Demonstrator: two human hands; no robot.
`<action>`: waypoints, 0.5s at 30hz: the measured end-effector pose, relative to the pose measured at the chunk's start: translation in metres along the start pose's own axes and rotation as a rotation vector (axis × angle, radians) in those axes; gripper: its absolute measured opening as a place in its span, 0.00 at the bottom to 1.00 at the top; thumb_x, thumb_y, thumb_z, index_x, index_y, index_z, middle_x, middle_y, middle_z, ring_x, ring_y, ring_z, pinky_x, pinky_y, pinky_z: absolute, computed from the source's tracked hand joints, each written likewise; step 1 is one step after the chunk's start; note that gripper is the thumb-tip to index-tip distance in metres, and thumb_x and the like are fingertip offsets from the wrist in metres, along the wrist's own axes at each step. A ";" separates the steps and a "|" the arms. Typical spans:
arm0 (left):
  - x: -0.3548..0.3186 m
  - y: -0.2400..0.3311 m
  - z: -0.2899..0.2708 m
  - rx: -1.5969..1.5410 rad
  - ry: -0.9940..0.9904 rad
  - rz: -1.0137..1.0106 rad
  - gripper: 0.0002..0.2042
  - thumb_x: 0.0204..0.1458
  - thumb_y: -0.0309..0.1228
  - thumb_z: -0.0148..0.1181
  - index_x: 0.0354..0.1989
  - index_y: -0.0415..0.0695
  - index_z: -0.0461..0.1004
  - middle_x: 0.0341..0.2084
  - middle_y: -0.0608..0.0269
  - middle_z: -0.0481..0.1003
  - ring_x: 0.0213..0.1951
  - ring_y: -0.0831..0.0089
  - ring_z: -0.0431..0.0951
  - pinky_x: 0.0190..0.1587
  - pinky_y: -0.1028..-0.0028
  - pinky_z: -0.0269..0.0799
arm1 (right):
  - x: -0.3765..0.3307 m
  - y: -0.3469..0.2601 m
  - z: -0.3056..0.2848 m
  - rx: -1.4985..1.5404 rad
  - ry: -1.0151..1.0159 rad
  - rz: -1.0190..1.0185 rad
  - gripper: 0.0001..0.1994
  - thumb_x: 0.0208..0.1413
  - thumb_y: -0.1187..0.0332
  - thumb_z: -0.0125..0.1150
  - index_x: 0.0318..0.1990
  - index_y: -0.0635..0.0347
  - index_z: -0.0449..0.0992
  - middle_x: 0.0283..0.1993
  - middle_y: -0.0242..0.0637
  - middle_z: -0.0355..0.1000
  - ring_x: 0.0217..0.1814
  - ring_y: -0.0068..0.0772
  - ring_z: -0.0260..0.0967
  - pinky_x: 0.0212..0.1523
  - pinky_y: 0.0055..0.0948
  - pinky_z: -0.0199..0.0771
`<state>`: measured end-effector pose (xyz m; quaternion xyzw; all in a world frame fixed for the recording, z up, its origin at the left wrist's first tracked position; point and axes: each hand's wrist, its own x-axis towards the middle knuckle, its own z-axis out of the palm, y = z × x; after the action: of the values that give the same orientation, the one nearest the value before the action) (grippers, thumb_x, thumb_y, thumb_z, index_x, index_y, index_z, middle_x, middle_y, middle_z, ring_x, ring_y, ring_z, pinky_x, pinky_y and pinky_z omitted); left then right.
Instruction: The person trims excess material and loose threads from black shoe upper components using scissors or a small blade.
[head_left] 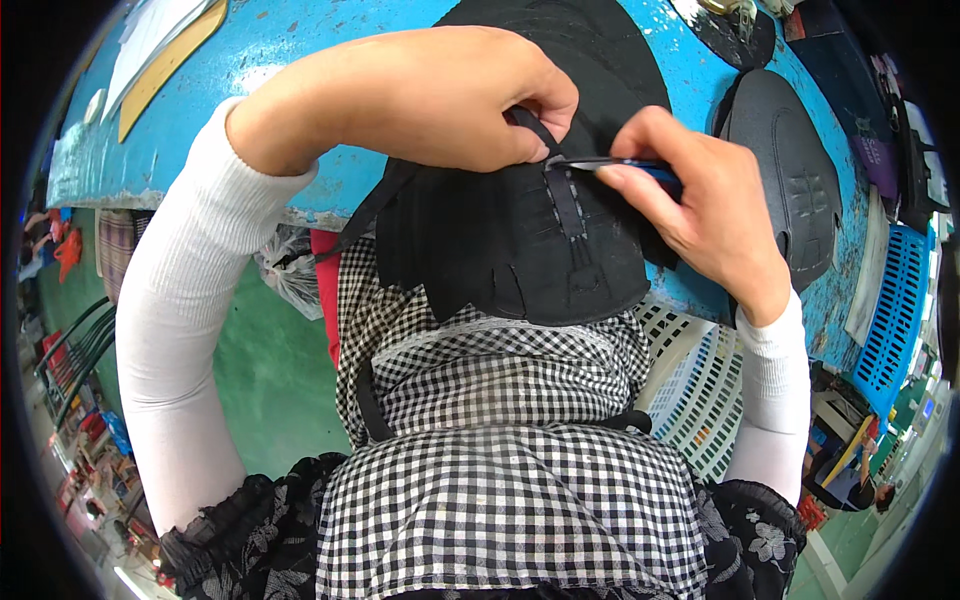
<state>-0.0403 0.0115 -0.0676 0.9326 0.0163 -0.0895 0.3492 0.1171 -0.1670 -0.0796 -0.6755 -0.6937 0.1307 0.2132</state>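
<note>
A: What stage of the work does the figure show?

B: A middle one, to judge by the black panel, which overhangs the middle of the near edge of the blue worktop. A narrow strip lies on it, flanked by pale dashes; this part appears placed. Above it a black strap stands lifted; whether the two are one piece cannot be told. The lifted part seems left to do.

A: Is there a comparison piece?

B: A similar black piece lies by the right edge of the worktop, bearing raised lines; whether it is finished is unclear.

A: And the pose?

B: The left arm bows outward in its white sleeve, then crosses above the near edge. The left hand is turned knuckles up, its grip narrow, thumb and fingers pinching the strap. The right hand leans in from the right, its grip closed around a slim dark tool, with the tip at the strip's upper end. Whether the tool marks or cuts cannot be told.
</note>
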 end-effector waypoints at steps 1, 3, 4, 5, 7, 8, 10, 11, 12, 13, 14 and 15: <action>-0.003 -0.003 0.001 -0.027 0.039 0.007 0.07 0.49 0.28 0.60 0.30 0.38 0.70 0.17 0.61 0.67 0.23 0.71 0.68 0.28 0.71 0.64 | -0.001 -0.004 -0.001 0.004 -0.005 -0.009 0.10 0.51 0.61 0.63 0.34 0.55 0.71 0.23 0.35 0.70 0.25 0.39 0.72 0.24 0.33 0.67; -0.009 -0.014 0.005 -0.155 0.120 0.031 0.07 0.50 0.28 0.61 0.31 0.38 0.71 0.17 0.65 0.68 0.23 0.75 0.68 0.28 0.73 0.63 | -0.005 -0.013 -0.003 0.004 0.058 -0.087 0.09 0.46 0.67 0.64 0.34 0.54 0.72 0.24 0.33 0.70 0.26 0.36 0.72 0.24 0.31 0.68; -0.006 -0.016 0.007 -0.285 0.187 0.092 0.07 0.51 0.28 0.61 0.31 0.38 0.71 0.18 0.69 0.68 0.24 0.79 0.67 0.28 0.75 0.63 | -0.009 -0.023 0.001 -0.050 0.101 -0.165 0.10 0.42 0.70 0.64 0.34 0.53 0.72 0.27 0.30 0.71 0.25 0.33 0.72 0.25 0.29 0.69; -0.005 -0.007 -0.010 -0.458 0.053 -0.189 0.06 0.51 0.27 0.61 0.32 0.37 0.72 0.20 0.73 0.71 0.26 0.82 0.70 0.31 0.79 0.66 | -0.016 -0.032 0.003 -0.068 0.023 -0.164 0.12 0.41 0.76 0.64 0.36 0.61 0.73 0.40 0.38 0.76 0.28 0.34 0.72 0.29 0.28 0.73; -0.002 0.010 -0.027 -0.839 0.136 -0.430 0.05 0.55 0.28 0.61 0.37 0.40 0.76 0.18 0.71 0.73 0.17 0.88 0.65 0.19 0.84 0.56 | -0.022 -0.050 0.019 -0.204 0.031 -0.153 0.15 0.41 0.74 0.65 0.40 0.62 0.74 0.49 0.41 0.75 0.25 0.30 0.72 0.26 0.25 0.73; -0.007 0.008 -0.030 -0.974 0.218 -0.206 0.06 0.55 0.30 0.61 0.36 0.42 0.77 0.17 0.73 0.72 0.16 0.89 0.63 0.16 0.87 0.52 | -0.026 -0.060 0.027 -0.292 -0.006 -0.114 0.15 0.42 0.73 0.66 0.41 0.62 0.73 0.51 0.43 0.74 0.24 0.28 0.72 0.24 0.24 0.72; -0.011 0.008 -0.042 -0.764 0.451 -0.178 0.06 0.56 0.31 0.60 0.38 0.45 0.78 0.18 0.74 0.72 0.15 0.90 0.62 0.15 0.88 0.51 | -0.031 -0.071 0.036 -0.421 -0.046 -0.069 0.17 0.44 0.70 0.67 0.43 0.63 0.73 0.52 0.47 0.73 0.23 0.22 0.72 0.20 0.20 0.70; -0.012 0.009 -0.049 -0.616 0.579 -0.177 0.06 0.57 0.32 0.59 0.39 0.46 0.78 0.18 0.74 0.72 0.14 0.91 0.62 0.15 0.89 0.50 | -0.031 -0.070 0.038 -0.418 -0.044 -0.077 0.17 0.44 0.70 0.67 0.43 0.63 0.73 0.52 0.47 0.73 0.23 0.22 0.72 0.20 0.20 0.70; -0.021 0.014 -0.060 -0.581 0.644 -0.212 0.07 0.57 0.32 0.59 0.40 0.46 0.78 0.18 0.73 0.73 0.14 0.91 0.61 0.15 0.89 0.50 | -0.029 -0.068 0.040 -0.401 0.012 -0.104 0.16 0.44 0.70 0.67 0.43 0.62 0.74 0.51 0.47 0.74 0.23 0.22 0.73 0.21 0.21 0.70; -0.027 0.027 -0.068 -0.547 0.704 -0.230 0.07 0.58 0.33 0.58 0.40 0.46 0.78 0.19 0.73 0.73 0.14 0.91 0.61 0.15 0.89 0.50 | -0.028 -0.066 0.039 -0.397 0.071 -0.120 0.15 0.45 0.70 0.67 0.42 0.61 0.74 0.50 0.47 0.74 0.24 0.23 0.73 0.22 0.23 0.71; -0.026 0.018 -0.065 -0.377 0.769 -0.032 0.09 0.59 0.34 0.56 0.42 0.44 0.78 0.20 0.71 0.75 0.14 0.90 0.62 0.16 0.89 0.51 | -0.024 -0.055 0.037 -0.234 0.107 -0.095 0.14 0.46 0.71 0.66 0.41 0.61 0.74 0.47 0.47 0.75 0.25 0.25 0.74 0.23 0.23 0.71; -0.026 0.014 -0.066 -0.375 0.768 -0.030 0.09 0.59 0.34 0.56 0.42 0.44 0.78 0.20 0.71 0.75 0.14 0.90 0.62 0.16 0.89 0.51 | -0.021 -0.043 0.031 -0.070 0.143 -0.070 0.12 0.47 0.72 0.66 0.40 0.61 0.75 0.44 0.46 0.76 0.26 0.28 0.75 0.25 0.24 0.72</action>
<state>-0.0540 0.0450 -0.0049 0.8183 0.1749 0.2638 0.4798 0.0650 -0.1873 -0.0891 -0.6654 -0.7041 0.0504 0.2427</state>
